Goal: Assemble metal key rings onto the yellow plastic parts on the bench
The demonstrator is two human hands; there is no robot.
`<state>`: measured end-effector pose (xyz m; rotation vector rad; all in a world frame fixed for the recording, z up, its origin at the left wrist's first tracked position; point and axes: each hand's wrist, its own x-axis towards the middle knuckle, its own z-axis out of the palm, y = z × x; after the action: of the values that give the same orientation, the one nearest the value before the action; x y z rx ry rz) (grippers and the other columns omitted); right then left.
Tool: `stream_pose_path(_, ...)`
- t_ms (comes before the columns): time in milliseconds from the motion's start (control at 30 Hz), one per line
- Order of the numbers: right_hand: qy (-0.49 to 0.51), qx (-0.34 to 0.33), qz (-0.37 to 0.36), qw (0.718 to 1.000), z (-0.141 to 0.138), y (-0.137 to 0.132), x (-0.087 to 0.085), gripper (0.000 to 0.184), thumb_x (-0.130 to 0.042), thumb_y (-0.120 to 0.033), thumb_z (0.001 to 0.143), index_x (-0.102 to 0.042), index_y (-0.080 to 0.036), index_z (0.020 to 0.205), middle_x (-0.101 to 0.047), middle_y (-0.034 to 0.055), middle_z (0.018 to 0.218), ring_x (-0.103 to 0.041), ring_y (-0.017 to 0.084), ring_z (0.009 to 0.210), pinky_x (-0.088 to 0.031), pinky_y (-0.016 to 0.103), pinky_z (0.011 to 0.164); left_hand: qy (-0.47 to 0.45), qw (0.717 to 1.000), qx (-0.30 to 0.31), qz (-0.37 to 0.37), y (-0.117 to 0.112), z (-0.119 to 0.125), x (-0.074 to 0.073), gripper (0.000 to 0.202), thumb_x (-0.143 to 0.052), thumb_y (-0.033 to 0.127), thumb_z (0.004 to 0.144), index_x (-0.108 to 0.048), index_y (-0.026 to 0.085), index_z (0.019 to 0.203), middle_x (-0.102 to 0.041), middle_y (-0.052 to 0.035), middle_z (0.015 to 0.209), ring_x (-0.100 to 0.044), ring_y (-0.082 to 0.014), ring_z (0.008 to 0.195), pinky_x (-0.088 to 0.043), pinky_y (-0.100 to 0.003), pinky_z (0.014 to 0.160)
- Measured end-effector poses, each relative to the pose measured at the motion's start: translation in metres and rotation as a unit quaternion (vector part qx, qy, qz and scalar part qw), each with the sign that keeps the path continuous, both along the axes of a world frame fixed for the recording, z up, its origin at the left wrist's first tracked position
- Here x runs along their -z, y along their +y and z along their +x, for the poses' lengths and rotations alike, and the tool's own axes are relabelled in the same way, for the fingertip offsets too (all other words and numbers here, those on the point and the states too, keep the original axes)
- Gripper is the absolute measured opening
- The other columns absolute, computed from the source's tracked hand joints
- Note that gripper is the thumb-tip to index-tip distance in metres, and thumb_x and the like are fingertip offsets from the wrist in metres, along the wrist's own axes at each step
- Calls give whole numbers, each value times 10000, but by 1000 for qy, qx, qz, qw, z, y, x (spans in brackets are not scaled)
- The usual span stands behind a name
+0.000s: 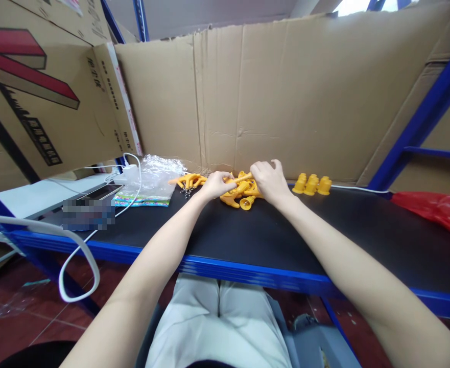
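Both my hands meet above a pile of yellow plastic parts on the black shelf top. Between them runs a slim yellow plastic piece. Fingers of my left hand pinch its left end, and my right hand is closed around the other end, hiding much of it. A yellow cup-shaped part lies at the pile's front with its opening toward me. Left of my left hand are curved yellow-orange parts, with small metal pieces beside them. Several yellow bell-shaped parts stand to the right.
A clear plastic bag lies at the left by a white charger with its cable. A phone-like dark device is near the left edge. Red plastic sits far right. Cardboard walls the back; a blue rail edges the front.
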<state>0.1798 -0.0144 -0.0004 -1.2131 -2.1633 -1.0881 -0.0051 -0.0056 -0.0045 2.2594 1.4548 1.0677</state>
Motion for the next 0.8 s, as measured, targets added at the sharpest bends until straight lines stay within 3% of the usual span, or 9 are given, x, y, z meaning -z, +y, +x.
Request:
stream_pose_path(433, -5, -6, -8, 1000, 4, 4, 2, 271, -301, -104, 874, -557, -153, 949, -593, 118, 925, -460, 234, 880, -224, 389, 817, 50, 997, -39, 39, 7, -2, 3, 352, -583, 320, 666, -717, 174, 957, -651, -32, 692, -559, -146, 649, -388, -233, 580)
stream_pose_path(633, -51, -49, -52, 996, 7, 5, 6, 284, -328, -101, 886, -543, -143, 1067, -597, 123, 1025, -461, 234, 942, -223, 380, 816, 131, 983, -87, 100, 10, -12, 7, 373, -555, 283, 708, -685, 239, 1055, -683, -46, 777, -603, -179, 725, -425, -261, 671)
stream_pose_path(800, -44, -29, -85, 995, 2, 1, 5, 287, -321, -86, 886, -537, -128, 1071, -599, 127, 987, -455, 241, 948, -241, 369, 786, 157, 978, -91, 102, 6, -11, 5, 377, -517, 259, 745, -664, 253, 1092, -691, -45, 813, -616, -187, 776, -438, -264, 697)
